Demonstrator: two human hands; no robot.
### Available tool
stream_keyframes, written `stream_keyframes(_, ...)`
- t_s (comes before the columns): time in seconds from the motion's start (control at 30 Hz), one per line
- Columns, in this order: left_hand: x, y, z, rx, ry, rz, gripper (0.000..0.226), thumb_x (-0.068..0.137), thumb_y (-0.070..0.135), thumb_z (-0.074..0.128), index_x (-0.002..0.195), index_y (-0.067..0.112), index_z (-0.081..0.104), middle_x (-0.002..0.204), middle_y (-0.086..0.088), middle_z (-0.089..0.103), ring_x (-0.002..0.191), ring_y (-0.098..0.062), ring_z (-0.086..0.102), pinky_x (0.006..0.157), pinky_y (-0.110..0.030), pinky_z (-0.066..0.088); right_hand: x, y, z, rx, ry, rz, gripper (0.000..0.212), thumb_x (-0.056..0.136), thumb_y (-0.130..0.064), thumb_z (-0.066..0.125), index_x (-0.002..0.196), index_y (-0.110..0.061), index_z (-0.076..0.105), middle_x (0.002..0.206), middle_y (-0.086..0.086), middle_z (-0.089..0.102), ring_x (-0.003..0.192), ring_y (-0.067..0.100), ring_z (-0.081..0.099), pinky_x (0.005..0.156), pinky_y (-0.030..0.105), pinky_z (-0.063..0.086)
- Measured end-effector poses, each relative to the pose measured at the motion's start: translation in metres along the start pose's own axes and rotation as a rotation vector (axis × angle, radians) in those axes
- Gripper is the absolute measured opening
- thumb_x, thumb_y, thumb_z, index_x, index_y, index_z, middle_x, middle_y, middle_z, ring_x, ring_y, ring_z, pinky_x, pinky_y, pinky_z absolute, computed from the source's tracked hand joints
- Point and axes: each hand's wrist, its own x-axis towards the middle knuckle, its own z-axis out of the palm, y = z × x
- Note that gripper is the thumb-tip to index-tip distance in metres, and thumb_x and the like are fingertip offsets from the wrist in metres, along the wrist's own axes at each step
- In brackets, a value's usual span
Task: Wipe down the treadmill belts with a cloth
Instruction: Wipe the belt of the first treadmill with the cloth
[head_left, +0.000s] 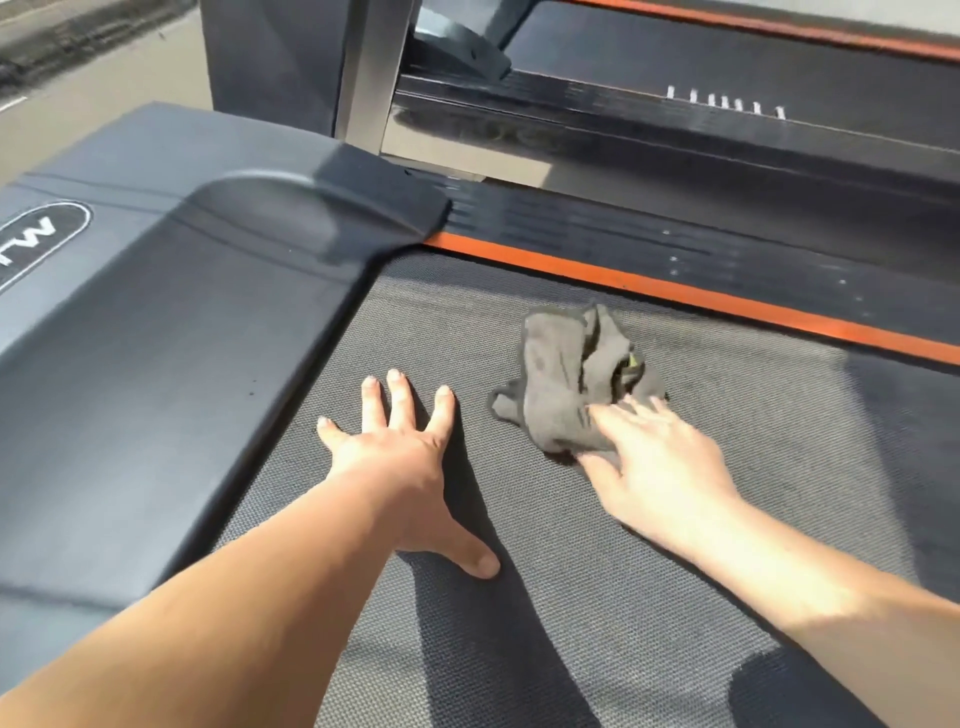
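One grey cloth (566, 379) lies crumpled on one treadmill belt (571, 597), near one orange stripe (675, 297). Two hands: left hand (400, 467) flat on the belt, fingers spread; right hand (654, 467), blurred, fingers extended, pressing the cloth's near edge.

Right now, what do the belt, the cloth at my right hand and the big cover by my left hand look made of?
Belt: probably rubber or PVC, matte dark grey, judging by its fine dimpled grid. Cloth: soft woven or microfibre fabric, dark grey; it crumples into limp folds. Cover: likely moulded plastic, smooth satin finish with soft reflections.
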Motion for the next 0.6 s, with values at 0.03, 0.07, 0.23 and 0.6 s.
stream_keyframes(0.03, 0.000, 0.000, 0.000, 0.003, 0.001, -0.001, 0.178, 0.025, 0.099, 0.071, 0.152, 0.034, -0.036, 0.161, -0.016, -0.040, 0.149, -0.042, -0.033, 0.115, -0.079, 0.005, -0.007, 0.005, 0.001, 0.022, 0.001, -0.108, 0.036, 0.083, -0.037, 0.062, 0.115, -0.023, 0.072, 0.114, 0.006, 0.076, 0.114, 0.030, 0.069, 0.104, 0.040, 0.050)
stream_keyframes(0.07, -0.001, 0.000, -0.001, 0.004, 0.000, -0.004, 0.178, 0.025, 0.099, 0.071, 0.152, 0.034, -0.036, 0.161, -0.016, -0.039, 0.149, -0.042, -0.033, 0.115, -0.079, 0.005, -0.004, 0.018, -0.001, 0.033, -0.054, -0.159, 0.046, 0.083, -0.036, 0.056, 0.126, -0.028, 0.069, 0.126, 0.003, 0.073, 0.123, 0.027, 0.065, 0.110, 0.041, 0.044)
stream_keyframes(0.23, -0.001, 0.000, 0.000, 0.006, 0.005, -0.004, 0.176, 0.027, 0.099, 0.071, 0.152, 0.035, -0.037, 0.161, -0.015, -0.040, 0.150, -0.041, -0.033, 0.116, -0.078, 0.006, 0.065, 0.098, -0.019, 0.046, -0.277, 0.432, 0.044, 0.098, -0.052, 0.049, 0.138, -0.035, 0.050, 0.150, 0.008, 0.054, 0.133, 0.036, 0.053, 0.107, 0.048, 0.046)
stream_keyframes(0.6, -0.004, 0.005, -0.004, 0.040, -0.001, -0.046, 0.180, 0.020, 0.100, 0.068, 0.153, 0.036, -0.035, 0.163, -0.013, -0.037, 0.152, -0.040, -0.028, 0.117, -0.077, 0.008, -0.013, -0.012, -0.011, 0.134, -0.176, -0.094, 0.042, 0.092, -0.040, 0.054, 0.131, -0.032, 0.066, 0.140, -0.001, 0.064, 0.139, 0.029, 0.050, 0.120, 0.035, 0.029)
